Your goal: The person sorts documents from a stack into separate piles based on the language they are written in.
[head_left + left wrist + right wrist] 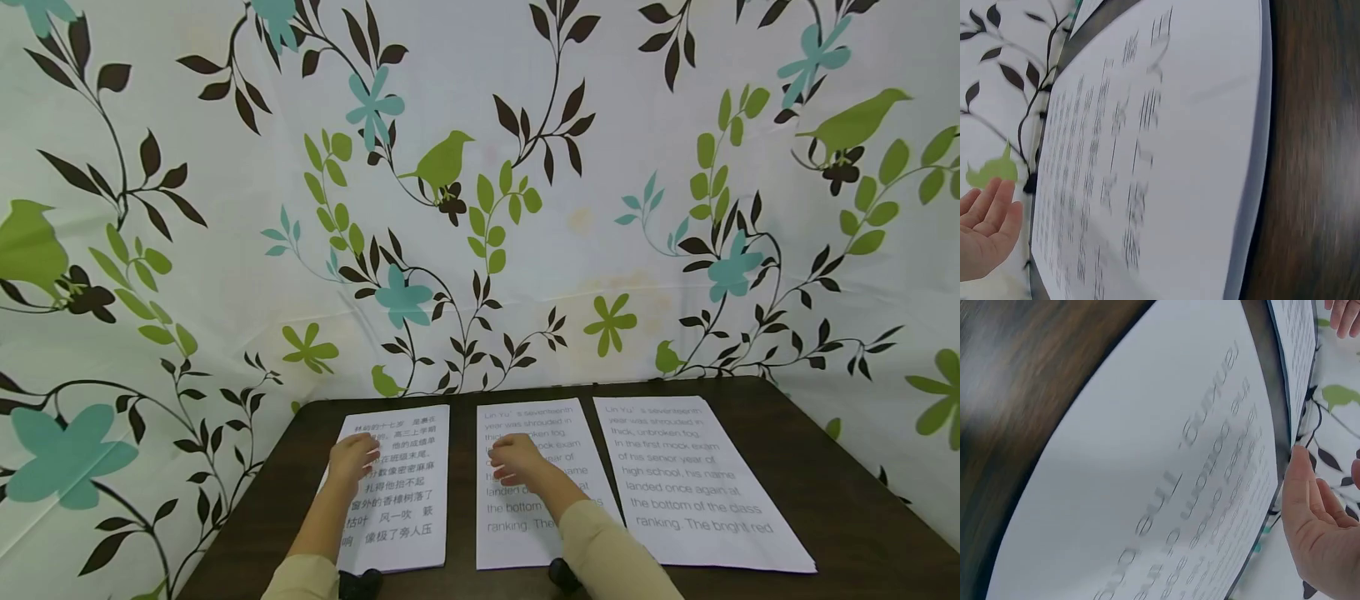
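In the head view, a left stack of paper [408, 521] printed with Chinese characters lies on the dark table. My left hand [352, 458] hovers over its left side, fingers loosely bent and holding nothing. A middle stack of paper [517, 546] carries English text. Over its upper part is my right hand [517, 461], also holding nothing and hiding some of the words. The left wrist view shows the left hand [988, 228] with relaxed fingers, apart from the pages. Relaxed fingers on the right hand [1322, 531] appear in the right wrist view.
To the right lies another stack of paper [693, 492] with English text. The brown table [795, 467] meets a wall covering [480, 317] patterned with leaves, birds and flowers. Small black objects [564, 575] sit by the wrists at the front.
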The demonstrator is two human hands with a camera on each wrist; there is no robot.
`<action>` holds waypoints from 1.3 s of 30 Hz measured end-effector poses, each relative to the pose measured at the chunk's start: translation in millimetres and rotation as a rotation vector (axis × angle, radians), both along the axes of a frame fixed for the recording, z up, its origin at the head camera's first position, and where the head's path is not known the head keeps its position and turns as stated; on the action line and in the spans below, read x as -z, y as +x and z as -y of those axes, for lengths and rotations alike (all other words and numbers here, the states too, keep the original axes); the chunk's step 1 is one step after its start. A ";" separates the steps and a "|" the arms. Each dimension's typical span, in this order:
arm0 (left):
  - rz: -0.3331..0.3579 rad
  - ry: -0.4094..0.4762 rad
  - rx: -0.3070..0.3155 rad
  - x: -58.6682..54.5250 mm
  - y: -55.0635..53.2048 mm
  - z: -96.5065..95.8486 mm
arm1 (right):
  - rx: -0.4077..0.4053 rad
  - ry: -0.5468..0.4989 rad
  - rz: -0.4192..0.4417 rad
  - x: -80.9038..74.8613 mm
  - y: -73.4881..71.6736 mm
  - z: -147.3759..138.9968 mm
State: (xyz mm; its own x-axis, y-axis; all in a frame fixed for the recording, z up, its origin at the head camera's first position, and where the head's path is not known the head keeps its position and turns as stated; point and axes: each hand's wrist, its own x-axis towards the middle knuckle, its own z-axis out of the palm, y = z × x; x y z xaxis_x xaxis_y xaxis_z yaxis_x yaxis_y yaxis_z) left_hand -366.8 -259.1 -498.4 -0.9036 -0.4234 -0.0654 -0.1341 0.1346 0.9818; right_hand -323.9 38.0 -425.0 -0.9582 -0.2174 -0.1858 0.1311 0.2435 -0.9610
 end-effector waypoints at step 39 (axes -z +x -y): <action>0.132 -0.035 0.318 -53.5 33.1 -167.3 | 0.274 0.084 0.004 10.9 -10.3 -133.8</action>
